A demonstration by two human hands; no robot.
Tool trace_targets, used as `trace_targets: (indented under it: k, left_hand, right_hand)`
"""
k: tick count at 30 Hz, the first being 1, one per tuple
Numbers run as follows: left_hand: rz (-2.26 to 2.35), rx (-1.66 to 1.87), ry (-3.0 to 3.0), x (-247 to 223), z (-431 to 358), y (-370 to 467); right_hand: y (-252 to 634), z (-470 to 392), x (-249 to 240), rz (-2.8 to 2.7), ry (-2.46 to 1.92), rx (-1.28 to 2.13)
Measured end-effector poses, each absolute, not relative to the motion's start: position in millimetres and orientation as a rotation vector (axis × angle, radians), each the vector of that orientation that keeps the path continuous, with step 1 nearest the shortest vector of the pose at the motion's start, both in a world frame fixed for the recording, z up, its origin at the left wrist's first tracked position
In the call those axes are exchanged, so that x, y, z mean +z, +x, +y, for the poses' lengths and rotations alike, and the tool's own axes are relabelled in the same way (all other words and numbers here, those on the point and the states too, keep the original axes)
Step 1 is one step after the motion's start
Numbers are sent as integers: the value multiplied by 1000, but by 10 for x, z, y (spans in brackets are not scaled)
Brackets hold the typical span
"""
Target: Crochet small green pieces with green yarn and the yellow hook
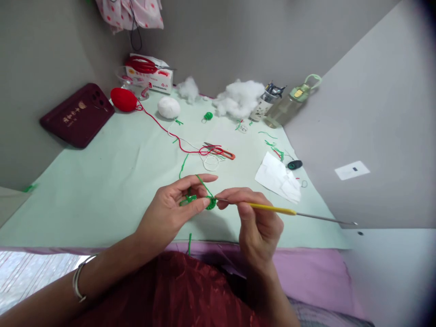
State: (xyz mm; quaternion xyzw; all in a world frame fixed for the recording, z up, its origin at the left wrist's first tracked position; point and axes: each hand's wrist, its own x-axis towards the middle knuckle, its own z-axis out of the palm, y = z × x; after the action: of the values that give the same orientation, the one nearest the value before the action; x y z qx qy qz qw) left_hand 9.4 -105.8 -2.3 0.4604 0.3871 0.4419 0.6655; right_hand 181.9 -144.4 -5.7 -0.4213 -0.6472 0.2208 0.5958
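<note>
My left hand point(173, 204) pinches a small round piece of green crochet point(211, 203) between thumb and fingers. Green yarn point(203, 185) runs taut from the piece up over my raised index finger, and more green strands lie in the palm. In my right hand point(260, 222) is a crochet hook point(272, 208) with a yellow handle, gripped like a pen. Its left tip meets the edge of the green piece; whether it is inside a stitch I cannot tell. The hook's other metal end points out to the right.
Thread snips point(223, 152) lie ahead among red and white yarn. Behind are a red yarn ball point(124, 99), a white yarn ball point(169, 107), stuffing point(240, 97), a pen cup point(260, 106) and a bottle point(286, 106). A phone point(80, 116) leans at left; white paper point(277, 177) lies right.
</note>
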Motion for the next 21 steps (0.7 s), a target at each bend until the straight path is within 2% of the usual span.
trace_targets:
  k: [7,13,19,21]
  left_hand:
    - [1027,1180,1315,-9,-1133,147]
    - [940,1059,1036,-2,-1105,141]
    - [754,966,699,-23,-1071,153]
    - [685,866,580,-33,-1040,132]
  right_hand:
    - [1796,-1456,-198,-1709,-958,161]
    - [1753,-1423,-210,-1557,-945,220]
    - [1713,-1481,-368,-1706,-1054,-186]
    - [1700,-1479,-375,-1684,-996,-165]
